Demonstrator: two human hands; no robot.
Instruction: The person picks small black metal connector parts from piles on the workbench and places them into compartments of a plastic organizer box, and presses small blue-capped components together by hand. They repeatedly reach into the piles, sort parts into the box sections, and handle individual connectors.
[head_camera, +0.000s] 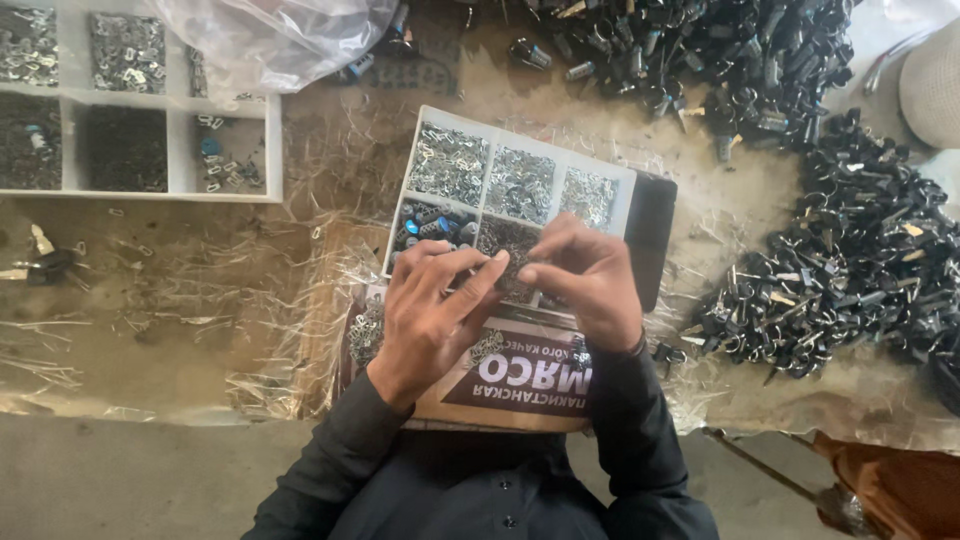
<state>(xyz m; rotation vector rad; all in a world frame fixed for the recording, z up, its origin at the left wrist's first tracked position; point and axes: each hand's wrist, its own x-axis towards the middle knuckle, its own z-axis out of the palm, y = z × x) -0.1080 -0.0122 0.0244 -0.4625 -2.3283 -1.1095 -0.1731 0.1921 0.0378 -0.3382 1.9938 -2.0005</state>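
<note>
- Left hand (432, 310) and right hand (590, 285) meet fingertip to fingertip – whatever they pinch is too small to tell – over the white tray's (520, 140) near edge.
- Open tabletop (170, 300) lies left; black parts pile (850, 270) crowds right.

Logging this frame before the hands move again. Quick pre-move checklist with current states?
1. Left hand and right hand both in view over the divided tray: ok.
2. Fingertips meet between the hands: ok; any small part pinched there: cannot tell.
3. Tray rests on the cardboard box, flat: ok.
4. Tray compartments filled with small metal parts: ok.
5. Black parts pile at the person's right, apart from the hands: ok.
6. Second divided tray at upper left, untouched: ok.
</note>
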